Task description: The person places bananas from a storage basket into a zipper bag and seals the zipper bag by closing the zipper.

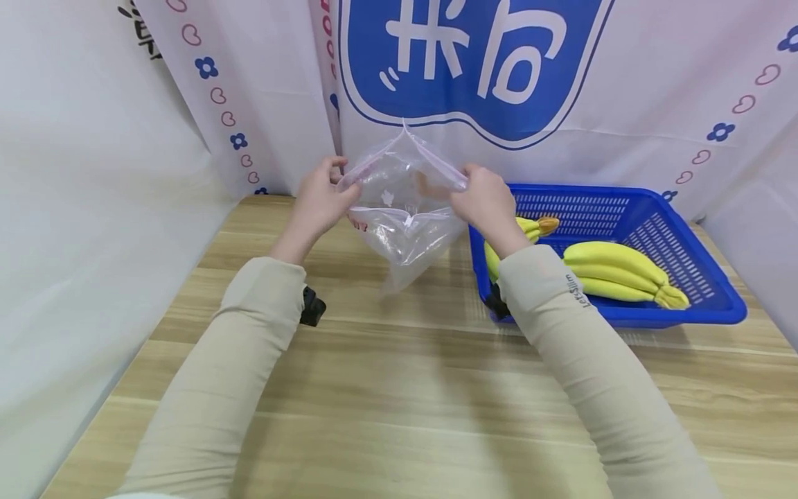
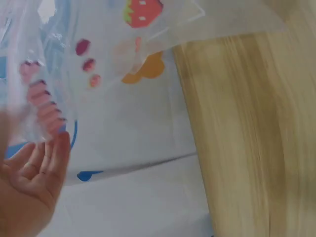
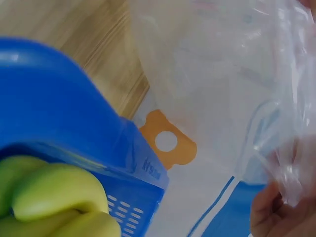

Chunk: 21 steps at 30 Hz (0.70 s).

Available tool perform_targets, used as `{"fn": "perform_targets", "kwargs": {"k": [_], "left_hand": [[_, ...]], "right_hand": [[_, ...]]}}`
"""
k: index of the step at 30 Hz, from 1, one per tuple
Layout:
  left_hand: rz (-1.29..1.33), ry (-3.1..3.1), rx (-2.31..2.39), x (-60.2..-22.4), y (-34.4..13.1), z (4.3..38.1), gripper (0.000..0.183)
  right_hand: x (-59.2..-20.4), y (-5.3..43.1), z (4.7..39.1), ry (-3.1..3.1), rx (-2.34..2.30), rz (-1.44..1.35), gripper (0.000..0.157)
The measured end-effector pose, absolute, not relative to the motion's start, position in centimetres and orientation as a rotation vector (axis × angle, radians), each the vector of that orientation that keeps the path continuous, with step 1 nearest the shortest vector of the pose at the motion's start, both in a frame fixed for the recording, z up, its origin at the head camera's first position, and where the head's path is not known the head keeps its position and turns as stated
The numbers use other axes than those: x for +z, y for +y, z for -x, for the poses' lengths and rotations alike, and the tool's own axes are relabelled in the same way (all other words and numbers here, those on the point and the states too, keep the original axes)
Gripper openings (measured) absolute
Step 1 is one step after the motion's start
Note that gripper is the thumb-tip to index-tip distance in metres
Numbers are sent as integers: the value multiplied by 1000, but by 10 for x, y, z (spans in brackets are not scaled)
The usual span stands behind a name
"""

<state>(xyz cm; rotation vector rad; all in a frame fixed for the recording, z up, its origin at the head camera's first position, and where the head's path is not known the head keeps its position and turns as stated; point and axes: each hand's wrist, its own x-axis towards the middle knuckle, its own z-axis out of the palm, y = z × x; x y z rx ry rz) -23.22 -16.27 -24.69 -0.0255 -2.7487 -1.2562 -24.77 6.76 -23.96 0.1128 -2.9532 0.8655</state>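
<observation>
A clear plastic zip bag hangs in front of me with its mouth spread wide and its lower corner pointing down over the table. My left hand pinches the left edge of the mouth between thumb and fingers. On the opposite side, my right hand grips the right edge, the plastic bunched in its fingers in the right wrist view. A red strawberry print shows on the bag in the left wrist view. Nothing appears inside the bag.
Right of the bag, a blue plastic basket stands on the wooden table. It holds yellow bananas, with another bunch partly hidden behind my right forearm. A printed white cloth hangs behind the table.
</observation>
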Motion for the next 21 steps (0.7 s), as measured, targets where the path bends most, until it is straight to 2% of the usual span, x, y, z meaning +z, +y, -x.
{"fn": "perform_targets", "kwargs": {"k": [5, 10, 13, 16, 21], "left_hand": [[117, -2647, -1341, -247, -162, 232, 52], [244, -2620, -1042, -245, -157, 231, 24], [310, -2642, -906, -245, -153, 231, 13], [317, -2678, -851, -244, -149, 231, 23], [155, -2664, -976, -241, -145, 230, 42]], "right_hand": [[-241, 72, 249, -2876, 986, -179, 41], [-245, 73, 249, -2655, 945, -235, 30], [-247, 73, 250, -2513, 923, -303, 16], [-249, 72, 251, -2388, 931, -386, 8], [-247, 70, 253, -2419, 1010, -509, 28]]}}
